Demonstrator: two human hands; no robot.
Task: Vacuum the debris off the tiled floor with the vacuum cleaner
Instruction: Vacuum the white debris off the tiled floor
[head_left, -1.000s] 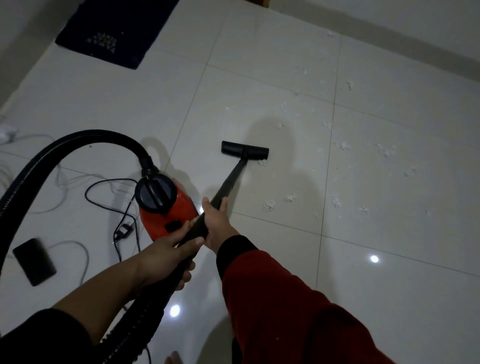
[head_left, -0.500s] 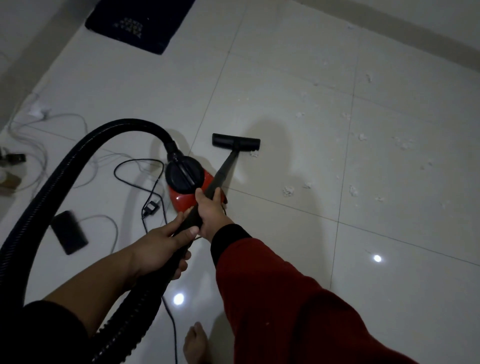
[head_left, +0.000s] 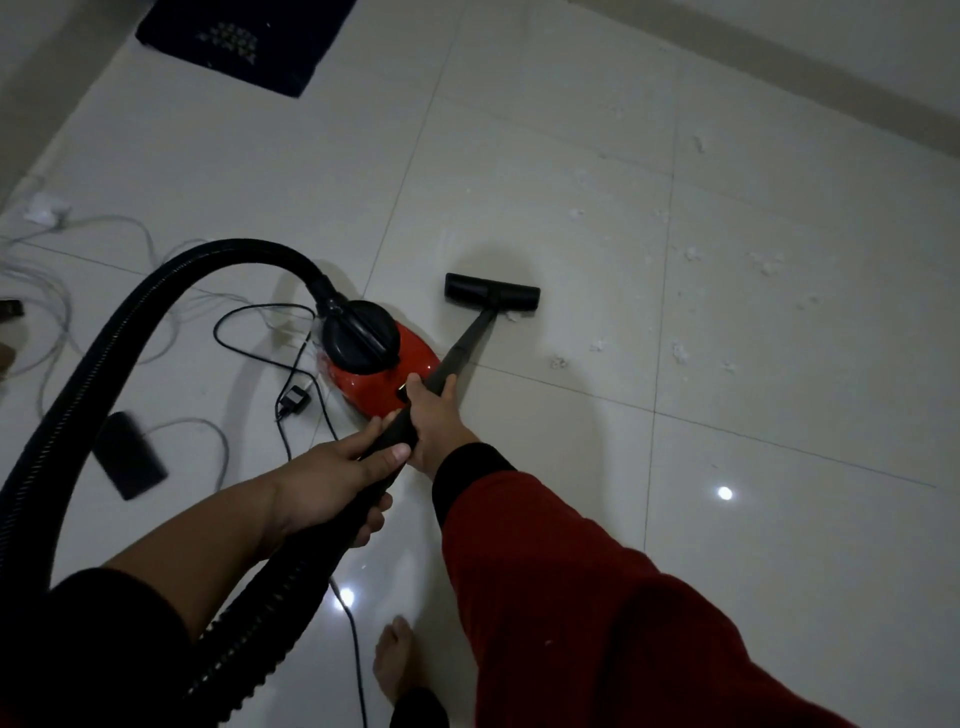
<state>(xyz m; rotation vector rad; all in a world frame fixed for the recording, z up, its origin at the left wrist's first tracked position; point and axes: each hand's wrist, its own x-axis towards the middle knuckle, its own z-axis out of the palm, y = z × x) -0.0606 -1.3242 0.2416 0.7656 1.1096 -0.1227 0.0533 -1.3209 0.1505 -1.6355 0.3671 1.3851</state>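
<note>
A red vacuum cleaner (head_left: 410, 364) with a black round top sits on the white tiled floor (head_left: 519, 182) left of centre. Its ribbed black hose (head_left: 104, 353) arcs up and back to my hands. My left hand (head_left: 332, 483) grips the hose end, and my right hand (head_left: 436, 421) grips the black wand (head_left: 467, 343) just ahead of it. The flat black nozzle (head_left: 492, 293) rests on the tile. A white scrap lies at its right end. White debris (head_left: 680, 353) is scattered over the tiles to the right.
A dark phone (head_left: 130, 457) lies on the floor at the left among white cables (head_left: 47, 270). The black power cord (head_left: 249, 343) loops beside the vacuum. A dark mat (head_left: 244, 36) lies at the top left. My bare foot (head_left: 392, 660) stands below my hands. A wall base (head_left: 779, 67) runs along the top right.
The view has swung left and down, so the vacuum and nozzle sit further right in frame. The nozzle has drawn back toward the vacuum body. Both hands keep their hold.
</note>
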